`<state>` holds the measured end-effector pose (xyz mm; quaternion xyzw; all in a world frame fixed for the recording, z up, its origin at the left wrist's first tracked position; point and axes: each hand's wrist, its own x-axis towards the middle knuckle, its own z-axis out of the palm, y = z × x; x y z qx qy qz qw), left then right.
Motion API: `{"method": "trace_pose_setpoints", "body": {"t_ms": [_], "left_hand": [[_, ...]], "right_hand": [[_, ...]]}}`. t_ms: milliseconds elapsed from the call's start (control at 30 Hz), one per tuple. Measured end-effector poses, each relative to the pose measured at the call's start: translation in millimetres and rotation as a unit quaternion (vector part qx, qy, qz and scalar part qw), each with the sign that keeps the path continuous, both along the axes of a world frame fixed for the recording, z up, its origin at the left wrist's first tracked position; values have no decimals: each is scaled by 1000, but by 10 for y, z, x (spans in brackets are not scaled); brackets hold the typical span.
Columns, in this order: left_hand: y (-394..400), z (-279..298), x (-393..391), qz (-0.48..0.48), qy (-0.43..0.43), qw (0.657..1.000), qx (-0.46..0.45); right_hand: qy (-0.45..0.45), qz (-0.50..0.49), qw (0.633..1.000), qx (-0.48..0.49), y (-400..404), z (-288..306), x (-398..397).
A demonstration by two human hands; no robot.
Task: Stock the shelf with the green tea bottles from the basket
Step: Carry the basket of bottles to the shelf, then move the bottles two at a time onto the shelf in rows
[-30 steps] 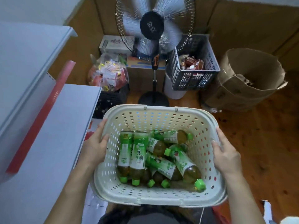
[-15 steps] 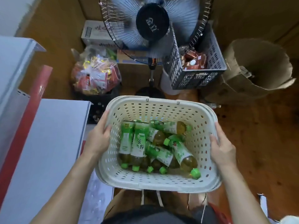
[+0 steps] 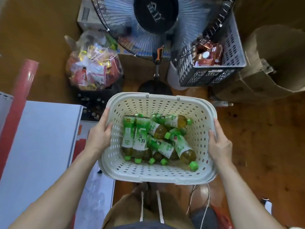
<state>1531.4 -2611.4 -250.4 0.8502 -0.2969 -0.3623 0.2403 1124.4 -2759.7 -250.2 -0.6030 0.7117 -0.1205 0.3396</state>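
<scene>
1. Basket (image 3: 196, 176): a cream, perforated plastic tub held over the wooden floor (image 3: 264, 146), just in front of the person's knees. It probably flexes a little under load, so a grip at both side rims is the sound one.
2. Left hand (image 3: 99, 138): grips the left rim, thumb hooked inside the wall; the other fingers lie outside, and their curl cannot be told.
3. Right hand (image 3: 220, 146): clasps the right rim, fingers together along its edge, thumb on the inner side.
4. Green tea bottles (image 3: 158, 139): about seven, lying loose in a heap on the basket bottom, most caps pointing toward the person. Full of liquid, they are likely heavy together and free to roll if the basket tips. Each is stiff and smooth; the labelled body is the best place to take one.
5. Shelf (image 3: 41, 146): a bare grey-white board at the left, with a red edge strip (image 3: 21, 90) beyond it. No bottle stands on it yet.
6. Change: compared with the previous views, the basket sits lower and farther from the camera, the standing fan (image 3: 156, 12) looms nearer the top edge, and the shelf has slid leftward. Both grips are unchanged.
</scene>
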Motion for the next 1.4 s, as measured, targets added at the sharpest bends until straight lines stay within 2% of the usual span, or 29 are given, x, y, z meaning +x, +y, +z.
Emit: {"method": "trace_pose_setpoints", "body": {"t_ms": [233, 467, 533, 600, 633, 700, 767, 800, 867, 933, 1033, 1133, 1267, 1400], "left_hand": [[-121, -14, -72, 10, -31, 999, 5], [-48, -112, -66, -32, -72, 997, 14], [-7, -48, -106, -21, -114, 993, 6], [14, -7, -209, -31, -211, 977, 10], [35, 20, -286, -50, -257, 965, 1], [71, 74, -441, -95, -291, 950, -60], [47, 48, -578, -133, -256, 952, -102], [21, 10, -645, -136, -220, 961, -95], [-32, -125, -747, -112, -125, 985, -29], [-51, -306, -807, -110, -71, 989, 69], [-48, -597, -835, -132, -40, 976, 167], [-30, -884, -812, -86, 18, 970, 226], [32, -1132, -834, -54, 45, 972, 225], [-3, -1302, -847, -61, 33, 968, 242]], "right_hand": [[27, 13, 1000, -1, -86, -113, -22], [93, 74, 993, -2, -52, -160, -17], [134, 94, 986, -41, -15, -98, 14], [198, 98, 971, -94, 4, -44, 47], [206, 99, 966, -124, 40, 4, 86], [156, 125, 965, -171, 147, 127, 243], [92, 169, 967, -170, 259, 146, 469], [79, 191, 967, -147, 326, 112, 581], [74, 231, 968, -72, 461, -15, 779], [73, 274, 959, -2, 569, -161, 949], [74, 322, 940, 84, 691, -384, 1205], [79, 335, 926, 153, 782, -612, 1433], [88, 321, 918, 213, 848, -929, 1584], [51, 300, 918, 253, 879, -1048, 1710]]}}
